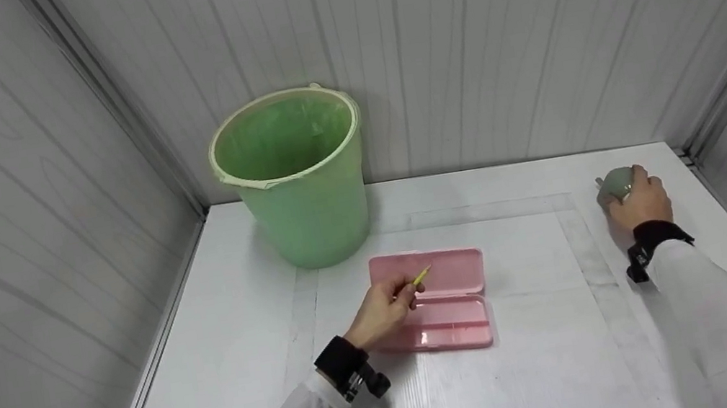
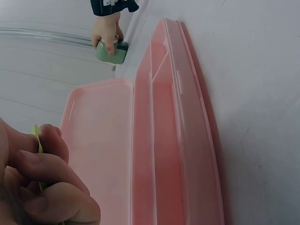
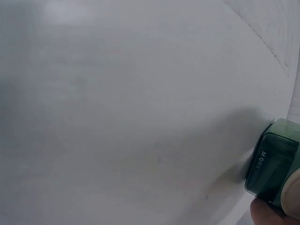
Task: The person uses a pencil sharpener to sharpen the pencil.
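Note:
My left hand (image 1: 381, 312) pinches a short yellow pencil (image 1: 423, 274) between thumb and fingers, its tip pointing up and right. The hand is over the left side of an open pink pencil case (image 1: 465, 268), whose lid lies back towards the wall. In the left wrist view, the divided pencil case tray (image 2: 166, 140) shows no items in its visible part. At the far right, my right hand (image 1: 644, 202) grips a green pencil sharpener (image 1: 612, 185) from above. Its dark see-through drawer (image 3: 272, 164) bears white lettering in the right wrist view.
A tall green bucket (image 1: 315, 219) stands at the back left, behind the pencil case. White table (image 1: 544, 379) surface lies between the case and the right arm. Grey panel walls (image 1: 456, 50) enclose the back and both sides.

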The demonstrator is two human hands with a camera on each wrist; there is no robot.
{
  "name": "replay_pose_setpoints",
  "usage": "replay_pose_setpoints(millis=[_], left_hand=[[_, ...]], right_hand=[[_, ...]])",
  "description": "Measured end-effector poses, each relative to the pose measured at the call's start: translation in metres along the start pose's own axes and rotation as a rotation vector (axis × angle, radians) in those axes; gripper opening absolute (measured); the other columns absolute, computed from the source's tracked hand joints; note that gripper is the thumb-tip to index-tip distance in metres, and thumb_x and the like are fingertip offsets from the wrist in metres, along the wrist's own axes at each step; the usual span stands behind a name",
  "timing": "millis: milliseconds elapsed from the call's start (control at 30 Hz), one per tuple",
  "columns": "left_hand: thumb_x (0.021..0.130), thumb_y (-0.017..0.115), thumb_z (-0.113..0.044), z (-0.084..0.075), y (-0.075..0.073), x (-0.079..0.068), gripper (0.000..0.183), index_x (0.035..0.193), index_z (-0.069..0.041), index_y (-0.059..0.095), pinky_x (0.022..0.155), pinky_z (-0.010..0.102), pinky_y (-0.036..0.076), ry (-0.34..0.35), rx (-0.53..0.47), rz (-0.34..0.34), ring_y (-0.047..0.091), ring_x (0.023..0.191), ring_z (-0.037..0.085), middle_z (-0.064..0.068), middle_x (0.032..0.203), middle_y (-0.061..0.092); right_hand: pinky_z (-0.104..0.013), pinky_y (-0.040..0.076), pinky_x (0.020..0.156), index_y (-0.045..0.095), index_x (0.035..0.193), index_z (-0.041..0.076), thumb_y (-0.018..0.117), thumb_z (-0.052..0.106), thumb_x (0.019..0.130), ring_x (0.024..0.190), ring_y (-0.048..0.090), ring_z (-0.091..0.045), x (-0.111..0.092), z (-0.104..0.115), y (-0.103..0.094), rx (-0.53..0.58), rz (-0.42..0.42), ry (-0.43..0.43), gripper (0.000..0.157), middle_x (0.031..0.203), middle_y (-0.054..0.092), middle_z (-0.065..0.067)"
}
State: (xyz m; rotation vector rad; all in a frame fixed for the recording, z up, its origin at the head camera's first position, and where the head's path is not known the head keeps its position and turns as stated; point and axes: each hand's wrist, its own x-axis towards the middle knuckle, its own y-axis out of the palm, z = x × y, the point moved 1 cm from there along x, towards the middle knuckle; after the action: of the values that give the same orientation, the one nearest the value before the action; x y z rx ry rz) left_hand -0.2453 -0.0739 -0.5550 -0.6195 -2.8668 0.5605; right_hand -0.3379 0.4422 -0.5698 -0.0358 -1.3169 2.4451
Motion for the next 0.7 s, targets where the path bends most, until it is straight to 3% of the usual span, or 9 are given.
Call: replay_pose_setpoints(millis=[233,433,600,700], left_hand=[[0.113,0.054,-0.004,-0.002,0.0,0.002,0.025,0.115,0.013,0.072,0.069,0.018,0.046,0.016,0.021,0.01,0.057,0.078,0.01,0.019,0.09,0.072],[0.113,0.054,-0.005,-0.003,0.0,0.001,0.025,0.116,0.013,0.072,0.071,0.019,0.047,-0.001,-0.004,0.018,0.061,0.083,0.016,0.02,0.093,0.073],[0.114,0.054,-0.006,0.001,-0.001,0.001,0.025,0.116,0.012,0.071,0.069,0.018,0.047,-0.014,-0.02,0.026,0.065,0.087,0.026,0.021,0.095,0.073],[0.114,0.054,-0.006,0.003,0.0,0.0,0.025,0.115,0.011,0.072,0.068,0.019,0.047,-0.022,-0.021,0.027,0.065,0.087,0.027,0.02,0.094,0.072]], right_hand=[[-0.08,0.048,0.109,0.031,0.167,-0.012,0.065,0.025,0.101,0.129,0.055,-0.072,-0.008,0.007,-0.004,-0.017,-0.012,-0.046,0.083,0.144,0.049,-0.054],[-0.08,0.054,0.094,0.035,0.169,-0.005,0.062,0.031,0.102,0.112,0.061,-0.072,-0.022,0.021,-0.005,-0.077,-0.001,-0.155,0.081,0.139,0.049,-0.052],[-0.079,0.056,0.091,0.041,0.165,-0.005,0.068,0.036,0.103,0.111,0.064,-0.068,-0.043,0.043,-0.006,-0.084,-0.013,-0.241,0.079,0.136,0.054,-0.047],[-0.077,0.059,0.089,0.046,0.16,-0.006,0.073,0.037,0.102,0.111,0.067,-0.064,-0.063,0.057,0.001,-0.058,-0.015,-0.288,0.077,0.132,0.059,-0.042]])
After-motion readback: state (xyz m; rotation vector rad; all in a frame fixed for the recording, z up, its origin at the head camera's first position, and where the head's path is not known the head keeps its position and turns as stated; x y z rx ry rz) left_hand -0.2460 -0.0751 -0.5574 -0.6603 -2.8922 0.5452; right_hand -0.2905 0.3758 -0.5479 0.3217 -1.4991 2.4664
